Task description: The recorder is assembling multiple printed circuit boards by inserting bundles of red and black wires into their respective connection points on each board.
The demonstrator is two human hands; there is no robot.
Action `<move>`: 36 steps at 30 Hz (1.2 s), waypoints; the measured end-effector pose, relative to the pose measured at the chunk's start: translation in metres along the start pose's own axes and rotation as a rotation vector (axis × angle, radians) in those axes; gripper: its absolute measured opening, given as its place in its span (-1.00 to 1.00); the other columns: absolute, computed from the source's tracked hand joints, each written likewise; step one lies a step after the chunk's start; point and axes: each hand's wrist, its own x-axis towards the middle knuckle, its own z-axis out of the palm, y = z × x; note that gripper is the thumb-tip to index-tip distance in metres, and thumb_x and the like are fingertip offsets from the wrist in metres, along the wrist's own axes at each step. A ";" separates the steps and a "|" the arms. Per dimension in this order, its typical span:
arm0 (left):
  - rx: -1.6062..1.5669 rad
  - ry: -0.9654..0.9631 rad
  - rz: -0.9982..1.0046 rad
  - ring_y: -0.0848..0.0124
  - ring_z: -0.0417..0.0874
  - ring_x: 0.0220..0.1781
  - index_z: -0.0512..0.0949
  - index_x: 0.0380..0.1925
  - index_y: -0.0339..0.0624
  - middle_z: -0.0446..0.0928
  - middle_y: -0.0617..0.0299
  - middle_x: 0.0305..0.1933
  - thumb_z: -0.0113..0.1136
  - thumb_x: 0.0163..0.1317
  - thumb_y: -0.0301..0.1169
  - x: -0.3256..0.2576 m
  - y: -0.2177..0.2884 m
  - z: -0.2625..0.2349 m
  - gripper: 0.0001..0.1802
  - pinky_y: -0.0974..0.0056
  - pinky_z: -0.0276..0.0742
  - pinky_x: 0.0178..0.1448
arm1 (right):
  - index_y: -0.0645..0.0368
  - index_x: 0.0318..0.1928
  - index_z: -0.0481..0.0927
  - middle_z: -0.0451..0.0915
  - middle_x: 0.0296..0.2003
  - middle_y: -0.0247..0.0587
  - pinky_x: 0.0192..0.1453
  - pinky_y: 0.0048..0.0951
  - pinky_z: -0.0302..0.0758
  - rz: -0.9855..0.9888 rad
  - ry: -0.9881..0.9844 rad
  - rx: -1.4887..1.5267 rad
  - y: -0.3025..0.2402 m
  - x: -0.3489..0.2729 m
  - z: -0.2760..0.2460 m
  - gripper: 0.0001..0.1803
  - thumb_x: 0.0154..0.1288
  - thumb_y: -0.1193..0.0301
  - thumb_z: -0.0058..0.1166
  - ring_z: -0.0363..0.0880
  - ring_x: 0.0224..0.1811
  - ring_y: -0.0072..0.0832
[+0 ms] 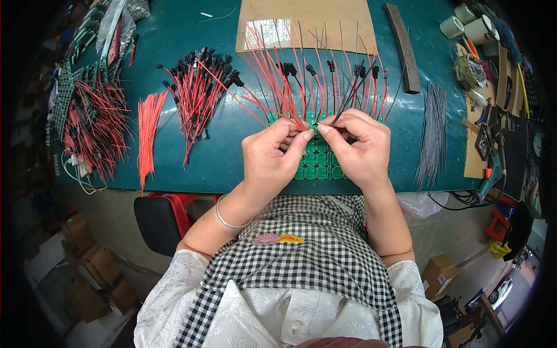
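Note:
A green circuit board panel [316, 165] with rows of rounded pads lies at the table's near edge, partly covered by my hands. Over its upper middle my left hand [271, 148] is closed in a pinch on a bunch of red wires [293, 104] that fans up and away. Right beside it, my right hand [361, 145] pinches black wires [346, 101], and the fingertips of both hands nearly meet. Red and black wires with black connectors [332, 66] stand along the panel's far side. My fingers hide the exact spot where the wire ends meet the board.
Left of the panel lie a pile of connector wires [200, 93], a red wire bundle [152, 136] and wired green boards [87, 116]. A black wire bundle [432, 136] lies to the right, below a dark metal bar [402, 49]. Cardboard [325, 40] lies at the back. A soldering iron [490, 180] sits far right.

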 end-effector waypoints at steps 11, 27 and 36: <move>0.046 0.006 0.072 0.54 0.74 -0.41 0.67 -0.24 -0.44 0.73 0.14 -0.34 0.36 0.26 -0.65 -0.002 -0.010 0.003 -0.90 0.45 0.69 -0.35 | 0.36 -0.38 0.71 0.67 -0.47 -0.19 -0.52 -0.58 0.47 0.019 0.037 0.004 0.009 -0.001 0.001 -0.90 0.16 0.57 0.38 0.59 -0.59 -0.62; 0.080 0.015 0.121 0.46 0.76 -0.45 0.66 -0.32 -0.45 0.72 0.08 -0.38 0.37 0.23 -0.63 0.000 -0.006 0.005 -0.92 0.41 0.66 -0.42 | 0.31 -0.06 0.71 0.64 -0.40 -0.27 -0.45 -0.60 0.47 0.152 -0.088 0.024 -0.004 0.001 -0.007 -0.74 0.21 0.59 0.33 0.53 -0.50 -0.68; 0.124 -0.015 0.139 0.47 0.70 -0.54 0.67 -0.39 -0.48 0.71 0.09 -0.38 0.37 0.22 -0.62 0.002 -0.006 0.006 -0.91 0.41 0.57 -0.50 | 0.34 -0.25 0.77 0.71 -0.32 -0.24 -0.33 -0.66 0.54 0.200 0.002 0.216 0.006 -0.009 -0.024 -0.91 0.22 0.62 0.35 0.63 -0.37 -0.66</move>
